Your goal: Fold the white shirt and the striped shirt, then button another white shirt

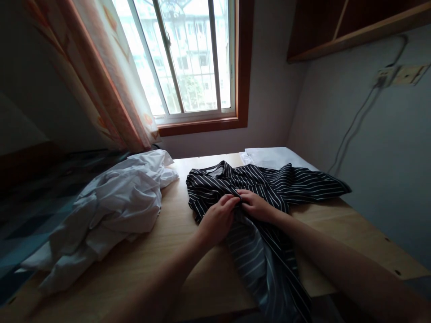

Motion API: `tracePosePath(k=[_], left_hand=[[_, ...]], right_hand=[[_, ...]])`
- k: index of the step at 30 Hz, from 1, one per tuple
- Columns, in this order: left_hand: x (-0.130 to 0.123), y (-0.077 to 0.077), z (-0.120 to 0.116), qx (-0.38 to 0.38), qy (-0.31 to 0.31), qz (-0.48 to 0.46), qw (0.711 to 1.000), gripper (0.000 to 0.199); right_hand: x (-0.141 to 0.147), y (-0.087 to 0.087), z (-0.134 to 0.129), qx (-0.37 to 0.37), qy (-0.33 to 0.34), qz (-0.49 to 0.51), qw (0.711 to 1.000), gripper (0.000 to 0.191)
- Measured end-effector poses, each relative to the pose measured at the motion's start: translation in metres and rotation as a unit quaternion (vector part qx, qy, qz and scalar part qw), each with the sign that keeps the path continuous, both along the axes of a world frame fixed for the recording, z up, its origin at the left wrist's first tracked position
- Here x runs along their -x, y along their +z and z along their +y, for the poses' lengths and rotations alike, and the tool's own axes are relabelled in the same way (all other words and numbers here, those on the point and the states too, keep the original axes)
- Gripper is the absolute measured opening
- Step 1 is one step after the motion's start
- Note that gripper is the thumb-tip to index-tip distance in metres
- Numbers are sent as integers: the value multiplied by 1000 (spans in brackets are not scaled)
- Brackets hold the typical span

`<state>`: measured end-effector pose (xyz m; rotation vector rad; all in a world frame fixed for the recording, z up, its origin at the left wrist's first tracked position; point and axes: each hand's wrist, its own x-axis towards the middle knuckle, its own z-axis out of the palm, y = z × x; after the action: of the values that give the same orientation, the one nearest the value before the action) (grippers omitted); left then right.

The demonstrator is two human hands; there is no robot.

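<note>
A black shirt with white stripes (269,184) lies on the wooden table (188,273), its collar toward the window and one sleeve stretched out to the right. My left hand (220,217) and my right hand (256,205) meet at the middle of its front. The fingers of both are closed in a pinch on the front edge of the cloth. Whether a button is between the fingertips is hidden. Below my hands the lower front hangs partly open, showing the paler inner side, and drops over the near table edge.
A crumpled heap of white cloth (117,202) lies at the table's left, beside a dark checked bed cover (30,215). Folded white cloth (276,156) rests at the back right. A cord (352,123) runs down the right wall, below a wooden shelf (363,38).
</note>
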<state>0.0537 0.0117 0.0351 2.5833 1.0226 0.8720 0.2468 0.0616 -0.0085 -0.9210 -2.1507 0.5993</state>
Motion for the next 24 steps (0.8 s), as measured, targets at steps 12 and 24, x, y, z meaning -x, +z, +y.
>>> tracePosePath(k=[12,24], left_hand=[[15,38,-6,4,146,210,967,55],[62,32,27,172,262,276,908,27]], right_hand=[[5,10,-8,148,-120,178,965,42],[-1,9,-1,273,-183,373,868,39]])
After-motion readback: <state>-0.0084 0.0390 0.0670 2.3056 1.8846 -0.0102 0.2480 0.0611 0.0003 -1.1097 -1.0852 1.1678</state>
